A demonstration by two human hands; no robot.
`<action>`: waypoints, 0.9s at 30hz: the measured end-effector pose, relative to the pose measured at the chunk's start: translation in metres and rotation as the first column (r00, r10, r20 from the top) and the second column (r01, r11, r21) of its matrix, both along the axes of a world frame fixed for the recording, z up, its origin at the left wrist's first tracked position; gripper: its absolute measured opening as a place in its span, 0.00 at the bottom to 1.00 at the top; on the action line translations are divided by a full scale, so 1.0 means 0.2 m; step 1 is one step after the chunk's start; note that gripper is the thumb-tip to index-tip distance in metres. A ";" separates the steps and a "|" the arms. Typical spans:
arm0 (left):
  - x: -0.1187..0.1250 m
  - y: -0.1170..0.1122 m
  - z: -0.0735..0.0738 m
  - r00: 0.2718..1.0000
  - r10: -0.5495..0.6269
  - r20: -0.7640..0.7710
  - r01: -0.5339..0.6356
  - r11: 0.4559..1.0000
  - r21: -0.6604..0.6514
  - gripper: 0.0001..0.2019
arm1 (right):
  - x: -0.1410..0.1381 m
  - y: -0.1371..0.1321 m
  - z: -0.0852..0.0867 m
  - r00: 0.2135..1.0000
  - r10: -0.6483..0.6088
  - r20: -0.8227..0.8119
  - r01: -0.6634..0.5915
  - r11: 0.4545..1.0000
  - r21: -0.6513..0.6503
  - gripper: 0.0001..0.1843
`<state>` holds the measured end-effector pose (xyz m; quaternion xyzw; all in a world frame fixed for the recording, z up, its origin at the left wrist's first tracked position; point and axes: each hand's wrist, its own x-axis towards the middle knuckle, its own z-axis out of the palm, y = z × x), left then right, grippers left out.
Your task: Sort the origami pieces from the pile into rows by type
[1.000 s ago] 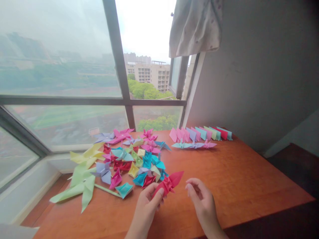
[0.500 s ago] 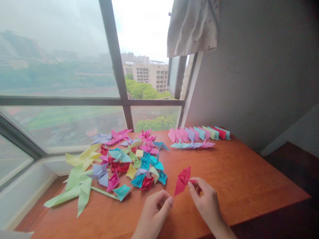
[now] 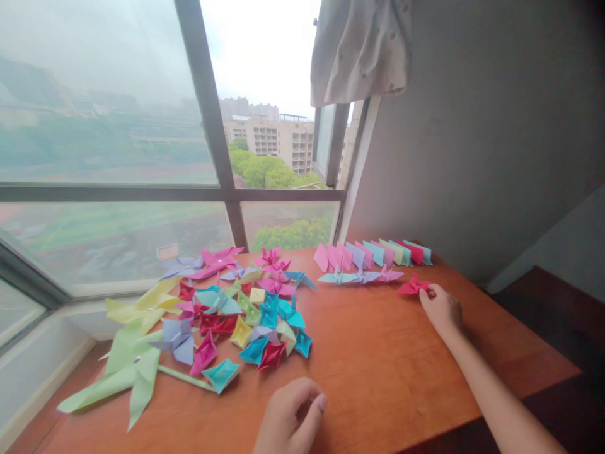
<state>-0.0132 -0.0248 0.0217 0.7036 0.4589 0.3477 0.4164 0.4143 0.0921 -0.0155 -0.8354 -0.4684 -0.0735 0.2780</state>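
My right hand [image 3: 443, 309] reaches out to the right side of the table and pinches a red paper crane [image 3: 413, 286] by one end. The crane sits just right of a row of folded cranes, whose nearest is a pink crane [image 3: 388, 274]; beside it are a lavender crane [image 3: 365, 275] and a light blue crane [image 3: 338, 277]. Low in the middle, my left hand [image 3: 293, 413] rests near the table's front with its fingers curled in and the thumb against them, nothing showing in it. A red paper boat [image 3: 271, 357] lies beyond it.
Folded paper planes [image 3: 373, 253] stand in a row behind the cranes. Paper boats and cranes are heaped on the left half of the wooden table [image 3: 359, 359], with a green pinwheel [image 3: 135, 362] and a yellow pinwheel [image 3: 142, 304] further left. Windows and a curtain [image 3: 362, 57] are behind.
My right hand has carried the red crane from the middle front to the right end of the crane row. My left hand stays near the front; the view has shifted slightly.
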 end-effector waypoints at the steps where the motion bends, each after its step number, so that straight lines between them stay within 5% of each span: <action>1: 0.00 0.00 0.00 1.000 -0.010 -0.021 0.010 1.000 0.005 0.16 | 0.00 0.03 -0.01 1.000 -0.013 -0.009 0.012 1.000 -0.008 0.13; 9: -0.01 0.00 0.01 0.992 -0.052 -0.115 0.056 0.998 0.039 0.14 | -0.01 0.20 -0.04 0.996 -0.056 -0.063 0.054 0.998 -0.042 0.14; 27: -0.01 0.00 -0.02 0.982 -0.071 -0.176 0.089 0.991 0.098 0.11 | -0.02 0.25 -0.02 0.983 -0.164 -0.081 0.160 0.986 -0.046 0.14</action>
